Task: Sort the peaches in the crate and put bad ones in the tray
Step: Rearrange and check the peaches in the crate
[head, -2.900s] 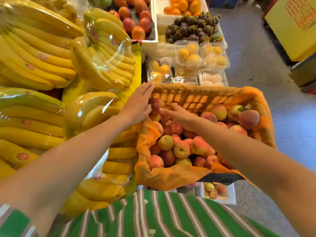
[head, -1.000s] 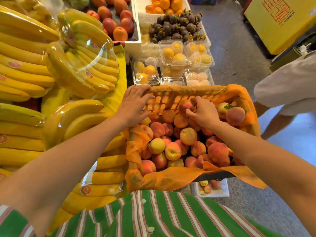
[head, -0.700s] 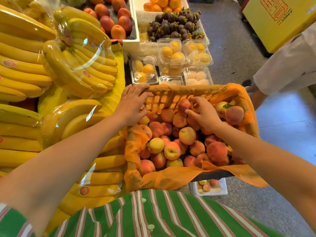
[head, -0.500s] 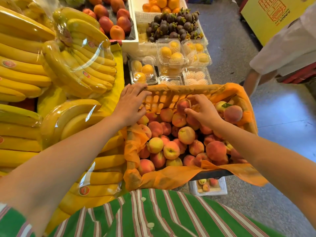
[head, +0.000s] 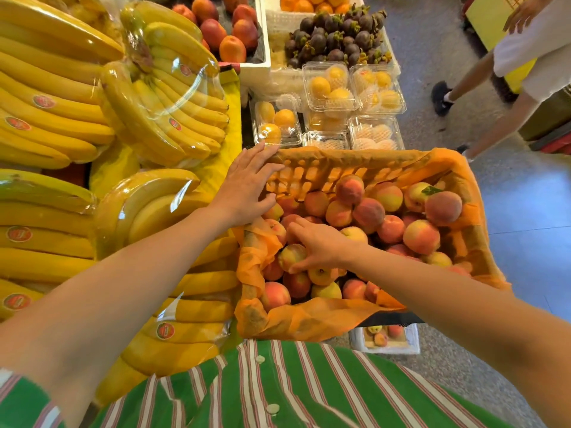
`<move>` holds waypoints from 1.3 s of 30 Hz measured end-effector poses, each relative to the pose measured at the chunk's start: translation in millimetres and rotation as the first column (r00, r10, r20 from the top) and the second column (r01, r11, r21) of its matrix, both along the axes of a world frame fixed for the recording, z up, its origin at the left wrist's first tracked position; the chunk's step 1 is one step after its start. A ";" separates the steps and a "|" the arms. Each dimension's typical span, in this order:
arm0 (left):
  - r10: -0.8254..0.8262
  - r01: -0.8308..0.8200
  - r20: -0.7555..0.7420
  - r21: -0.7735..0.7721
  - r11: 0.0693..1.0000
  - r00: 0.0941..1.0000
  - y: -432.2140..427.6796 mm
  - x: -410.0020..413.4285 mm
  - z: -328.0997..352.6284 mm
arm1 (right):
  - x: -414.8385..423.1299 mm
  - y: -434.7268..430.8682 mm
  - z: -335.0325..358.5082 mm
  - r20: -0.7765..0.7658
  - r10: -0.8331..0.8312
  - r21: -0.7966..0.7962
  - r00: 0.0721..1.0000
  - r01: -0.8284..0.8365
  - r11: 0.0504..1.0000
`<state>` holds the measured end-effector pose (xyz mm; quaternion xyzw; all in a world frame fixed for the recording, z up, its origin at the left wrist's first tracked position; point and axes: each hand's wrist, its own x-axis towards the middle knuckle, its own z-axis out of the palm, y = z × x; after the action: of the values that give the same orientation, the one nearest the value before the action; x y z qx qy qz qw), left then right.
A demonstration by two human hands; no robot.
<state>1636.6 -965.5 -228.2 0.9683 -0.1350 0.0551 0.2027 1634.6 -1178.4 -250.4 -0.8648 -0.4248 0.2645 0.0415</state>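
A crate (head: 346,168) lined with orange paper holds several pink-yellow peaches (head: 420,236). My left hand (head: 247,186) rests flat on the crate's far left corner, fingers straight. My right hand (head: 318,245) reaches into the left part of the crate and its fingers curl round a yellow-red peach (head: 290,254). A small white tray (head: 386,336) with a few peaches sits on the floor under the crate's near edge, mostly hidden.
Wrapped banana bunches (head: 92,118) fill the stand on the left. Clear boxes of yellow fruit (head: 327,88), mangosteens (head: 333,38) and nectarines (head: 228,29) lie beyond the crate. Another person (head: 531,57) stands at the right on the grey floor.
My right hand has moved from the far middle of the crate to its near left and taken hold of a peach. My left hand has stayed on the corner. The other person has stepped further away.
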 end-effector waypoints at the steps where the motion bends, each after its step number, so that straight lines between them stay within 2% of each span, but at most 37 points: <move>1: 0.003 -0.003 -0.003 0.002 1.000 1.000 0.1 0.2 -0.6 | -2.0 -0.1 -1.6 -0.001 -0.012 0.012 1.000 0.012 1.000; 6: 0.013 -0.013 0.003 0.008 1.000 1.000 -0.7 1.1 -1.9 | -3.8 -5.7 -4.8 -0.138 -0.094 0.137 0.986 0.114 0.984; 9: 0.006 -0.006 0.001 0.001 1.000 1.000 -0.7 1.2 -0.2 | 2.4 -15.3 4.4 -0.316 -0.236 0.199 0.919 0.308 0.930; 12: 0.007 -0.007 0.010 0.018 1.000 1.000 -2.6 0.7 3.3 | 10.7 -28.9 24.7 -0.579 -0.366 0.177 0.728 0.551 0.816; 15: -0.081 0.073 0.102 0.083 0.994 0.991 -9.3 -0.9 9.2 | 16.8 -43.3 34.6 -0.786 -0.374 0.131 0.492 0.724 0.677; 17: -0.195 0.187 0.120 0.076 0.979 0.973 -18.4 -2.9 16.3 | 18.4 -49.8 36.6 -0.872 -0.374 0.052 0.315 0.821 0.569; 19: -0.285 0.284 0.028 0.034 0.958 0.958 -33.1 -4.2 22.2 | 17.2 -54.8 39.9 -0.896 -0.382 -0.001 0.226 0.860 0.510; 21: -0.335 0.331 -0.137 -0.052 0.942 0.932 -49.2 -4.1 23.3 | 14.2 -58.2 41.7 -0.896 -0.385 0.011 0.223 0.877 0.480; 24: -0.339 0.289 -0.324 -0.194 0.937 0.883 -65.5 -5.1 19.8 | 9.4 -61.5 42.6 -0.880 -0.399 0.067 0.259 0.897 0.436; 27: -0.326 0.181 -0.414 -0.351 0.919 0.850 -67.5 -7.4 23.8 | 6.7 -60.5 46.8 -0.865 -0.420 0.075 0.275 0.898 0.433; 29: -0.297 0.126 -0.420 -0.387 0.913 0.857 -62.7 -7.4 29.0 | 5.6 -60.0 50.1 -0.869 -0.417 0.062 0.268 0.893 0.445; 31: -0.218 0.075 -0.381 -0.357 0.931 0.898 -51.9 -7.1 33.3 | 3.7 -59.3 48.0 -0.847 -0.405 0.097 0.345 0.848 0.520; 34: -0.113 0.016 -0.274 -0.333 0.943 0.955 -31.0 -7.8 36.9 | -3.8 -57.1 39.0 -0.744 -0.347 0.124 0.570 0.628 0.768; 36: -0.105 0.027 -0.210 -0.344 0.939 0.972 -20.7 -8.8 39.4 | -11.2 -46.4 35.6 -0.733 -0.302 0.051 0.610 0.491 0.870; 39: -0.050 -0.011 -0.223 -0.265 0.964 0.974 -13.5 -12.9 42.5 | -20.6 -18.4 28.4 -0.718 -0.277 -0.060 0.639 0.339 0.939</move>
<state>1623.8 -979.1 -185.8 0.9312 -0.1119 -0.0405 0.3446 1614.0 -1196.7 -222.0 -0.7496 -0.2314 0.5519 0.2828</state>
